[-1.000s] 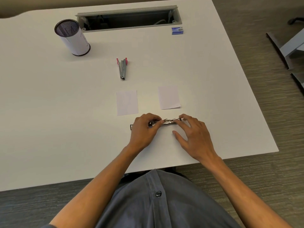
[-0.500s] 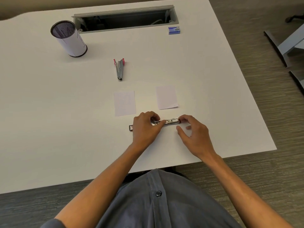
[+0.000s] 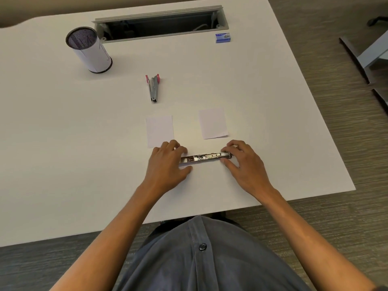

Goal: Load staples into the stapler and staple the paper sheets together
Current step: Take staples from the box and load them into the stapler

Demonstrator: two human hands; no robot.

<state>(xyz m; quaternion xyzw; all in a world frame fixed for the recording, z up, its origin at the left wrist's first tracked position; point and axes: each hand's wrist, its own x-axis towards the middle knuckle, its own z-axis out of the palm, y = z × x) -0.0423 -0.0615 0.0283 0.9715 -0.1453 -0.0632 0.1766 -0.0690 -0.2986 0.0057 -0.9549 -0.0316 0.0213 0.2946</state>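
Because the white desk (image 3: 63, 164) is smooth, the stapler (image 3: 205, 158), a stiff, fairly weighty bar of shiny metal lying opened flat near its front edge, probably slides unless steadied at both ends. That is where the hands sit: the left hand (image 3: 168, 162) grips the left end, the right hand (image 3: 244, 162) pinches the right end. Just beyond lie two paper sheets (image 3: 160, 131), light, floppy, best lifted by an edge. Far back sits the small blue staple box (image 3: 223, 37); staples inside are likely brittle.
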